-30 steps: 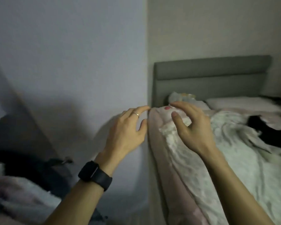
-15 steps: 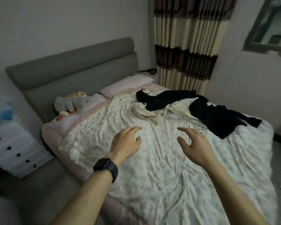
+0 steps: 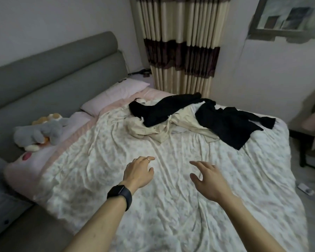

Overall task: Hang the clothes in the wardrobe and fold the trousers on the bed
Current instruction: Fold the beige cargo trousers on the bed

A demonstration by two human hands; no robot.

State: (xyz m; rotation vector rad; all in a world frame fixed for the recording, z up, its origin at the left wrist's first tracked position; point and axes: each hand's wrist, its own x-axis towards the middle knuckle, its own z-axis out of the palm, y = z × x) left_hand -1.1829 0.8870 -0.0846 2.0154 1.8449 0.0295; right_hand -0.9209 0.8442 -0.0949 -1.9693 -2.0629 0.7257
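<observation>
A heap of clothes lies at the far side of the bed (image 3: 171,206): a long black garment (image 3: 164,110), a cream garment (image 3: 153,128) under it, and another black garment (image 3: 231,124) spread to the right. My left hand (image 3: 137,172), with a watch and ring, hovers over the patterned sheet, fingers loosely curved and holding nothing. My right hand (image 3: 206,178) hovers beside it, fingers spread and empty. Both hands are well short of the clothes.
A grey headboard (image 3: 53,70) runs along the left, with a plush toy (image 3: 38,131) and pink pillows (image 3: 115,95) before it. Striped curtains (image 3: 182,44) hang behind the bed. A white drawer unit (image 3: 0,206) stands at the lower left, dark furniture (image 3: 311,142) at the right.
My view has swung right from the wall and bed corner to the whole bed, then drawn nearer. Both hands stay raised, apart and empty.
</observation>
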